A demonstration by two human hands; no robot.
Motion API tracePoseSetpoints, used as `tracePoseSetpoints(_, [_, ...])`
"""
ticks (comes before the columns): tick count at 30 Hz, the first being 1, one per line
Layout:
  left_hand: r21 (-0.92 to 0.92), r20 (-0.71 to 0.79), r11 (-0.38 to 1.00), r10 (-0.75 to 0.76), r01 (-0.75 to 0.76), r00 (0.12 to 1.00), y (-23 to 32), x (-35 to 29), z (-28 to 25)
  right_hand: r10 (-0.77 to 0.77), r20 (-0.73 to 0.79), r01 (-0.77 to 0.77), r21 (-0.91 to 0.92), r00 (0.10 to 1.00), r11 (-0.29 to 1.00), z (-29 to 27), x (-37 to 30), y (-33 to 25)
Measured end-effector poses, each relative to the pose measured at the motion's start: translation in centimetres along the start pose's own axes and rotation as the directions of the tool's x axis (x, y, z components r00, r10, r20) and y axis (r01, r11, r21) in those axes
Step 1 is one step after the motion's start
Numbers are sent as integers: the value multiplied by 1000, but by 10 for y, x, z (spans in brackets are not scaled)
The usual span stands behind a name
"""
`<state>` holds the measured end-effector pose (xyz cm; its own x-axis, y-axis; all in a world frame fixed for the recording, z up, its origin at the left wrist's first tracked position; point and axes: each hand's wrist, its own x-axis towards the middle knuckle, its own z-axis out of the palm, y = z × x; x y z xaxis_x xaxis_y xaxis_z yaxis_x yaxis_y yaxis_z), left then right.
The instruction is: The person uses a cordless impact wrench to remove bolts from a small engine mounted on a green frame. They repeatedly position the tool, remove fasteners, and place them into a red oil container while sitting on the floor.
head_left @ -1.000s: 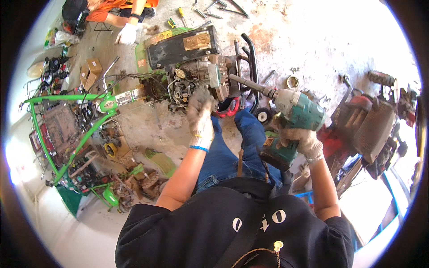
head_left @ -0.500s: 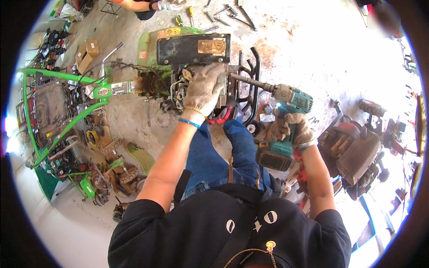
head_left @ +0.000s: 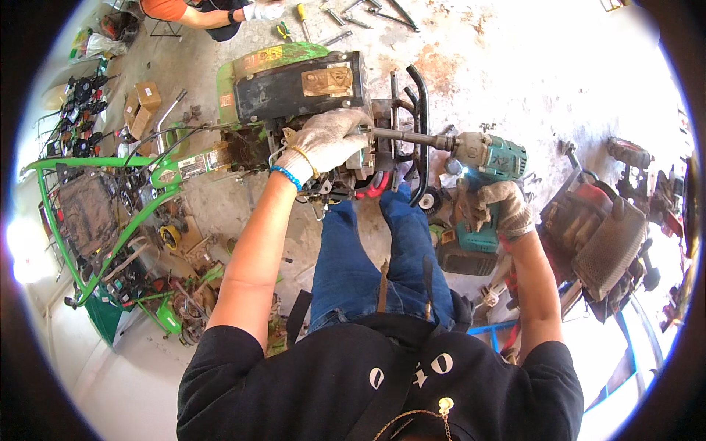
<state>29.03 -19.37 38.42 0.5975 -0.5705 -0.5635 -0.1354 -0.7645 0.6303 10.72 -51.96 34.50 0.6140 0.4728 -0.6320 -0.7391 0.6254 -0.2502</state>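
Note:
In my right hand (head_left: 506, 209), gloved, is a teal cordless impact wrench (head_left: 494, 156) with a lit lamp and a battery pack (head_left: 467, 253) below. A long socket extension (head_left: 413, 137) runs from its nose leftward to the small engine (head_left: 351, 175) of a green machine. My left hand (head_left: 331, 141), also gloved, rests over the engine, its fingers closed around the spot where the extension's tip ends. Whatever those fingers hold is hidden. Beyond that hand is the machine's black cover (head_left: 294, 90), and black tube bars (head_left: 419, 140) stand to the engine's right.
Green handlebars (head_left: 110, 160) reach left. Another dirty engine (head_left: 596, 228) sits at the right. Tools, including a yellow-handled screwdriver (head_left: 303, 22), lie at the far side near another person's gloved hand (head_left: 263, 11). Machine parts (head_left: 184, 309) and cardboard boxes (head_left: 143, 109) lie on the left.
The view has shifted, and the machine now looks more tilted. My left hand's fingers have turned rightward, toward the extension's tip. The impact wrench sits slightly farther right, its extension more level.

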Motion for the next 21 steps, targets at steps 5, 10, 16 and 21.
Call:
tracePoseSetpoints(5, [-21,32,1000,-7,7,999,1,0,-5,-54,-42,51,-64,998,997,7,2,2])
tracePoseSetpoints(10, [-30,13,998,60,-59,998,1,3,-6,-56,-8,55,-65,998,996,13,10,-5])
tracePoseSetpoints(16, [-35,72,998,-42,45,996,1,6,-6,-49,-48,40,-169,998,985,-2,26,-21])
tracePoseSetpoints(21, [75,-64,987,149,-144,987,0,9,-1,-22,-48,17,-111,999,994,-2,26,-27])
